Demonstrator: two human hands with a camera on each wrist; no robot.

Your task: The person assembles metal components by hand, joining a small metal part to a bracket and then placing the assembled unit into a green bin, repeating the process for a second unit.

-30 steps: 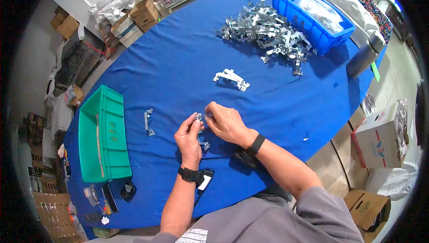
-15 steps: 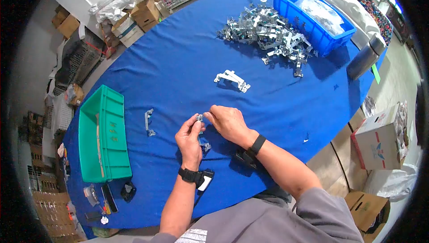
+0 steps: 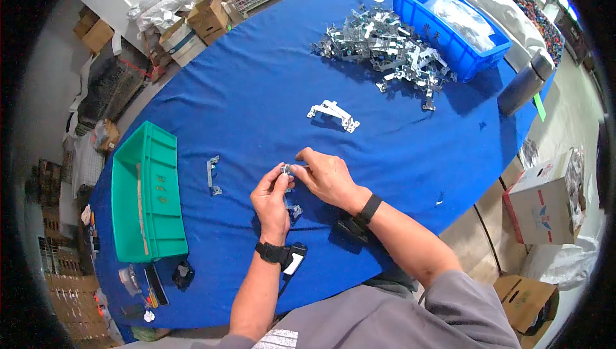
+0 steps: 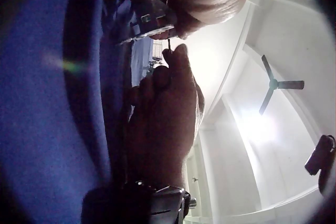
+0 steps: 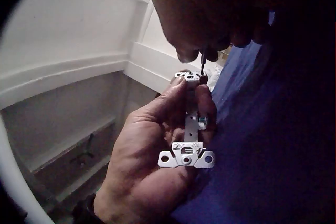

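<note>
My left hand grips a silver metal bracket along its narrow middle. One end, with holed tabs, juts out below the palm in the right wrist view, while the other end sits at the left fingertips. My right hand pinches a thin dark pin-like shaft, its tip right at that upper end of the bracket. In the left wrist view the right hand comes from below toward the bracket; what its fingers hide of the shaft does not show.
A similar bracket lies left, beside a green bin. Other brackets lie ahead, with a large bracket pile, a blue bin and a steel bottle farther back. A phone-like dark slab is near left.
My right hand has shifted slightly left, its fingertips closer to the bracket's end, so less of the shaft shows between them. The left hand keeps its hold almost in place.
</note>
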